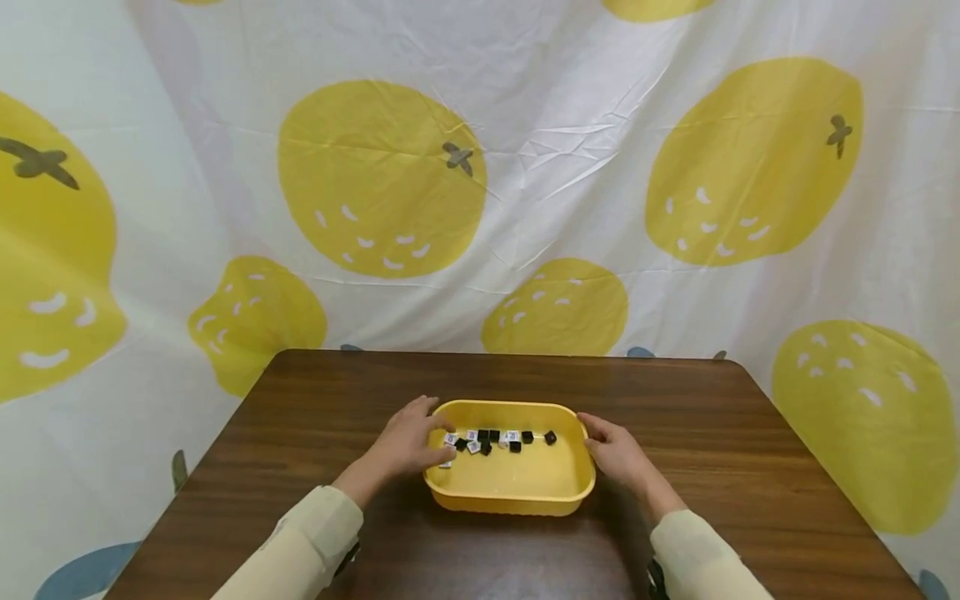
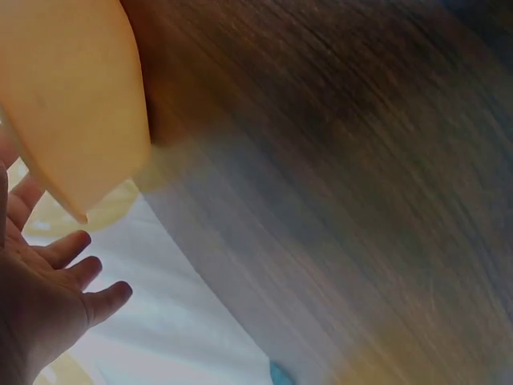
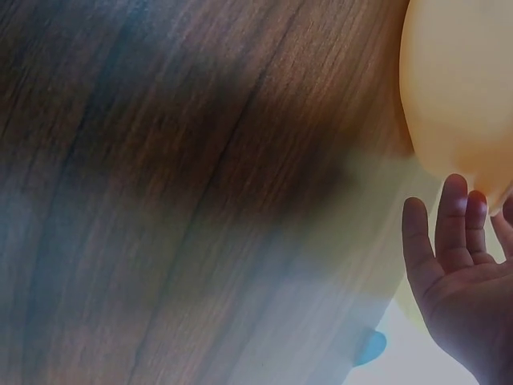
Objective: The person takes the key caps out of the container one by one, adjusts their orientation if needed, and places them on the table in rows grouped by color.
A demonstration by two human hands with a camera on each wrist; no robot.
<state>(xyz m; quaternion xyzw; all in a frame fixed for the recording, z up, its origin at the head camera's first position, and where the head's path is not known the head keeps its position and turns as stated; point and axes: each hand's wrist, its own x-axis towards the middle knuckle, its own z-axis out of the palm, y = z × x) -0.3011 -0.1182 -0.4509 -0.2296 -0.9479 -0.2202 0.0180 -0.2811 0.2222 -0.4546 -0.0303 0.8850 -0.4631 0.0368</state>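
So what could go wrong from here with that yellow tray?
The small black and white pieces lie loose in the yellow tray, so a tilt might slide or even spill them. The left hand has its thumb over the inside, close to some pieces, and could nudge them. With the right hand at the opposite end, uneven force could skew the tray.

Person in loose, pale cream sleeves, left sleeve [image 1: 281, 554] creased near broad cuff [image 1: 334, 518], right sleeve [image 1: 705, 554] matching. Small black wristband [image 1: 347, 558] peeks from beneath left sleeve, another black band [image 1: 657, 578] beneath right.
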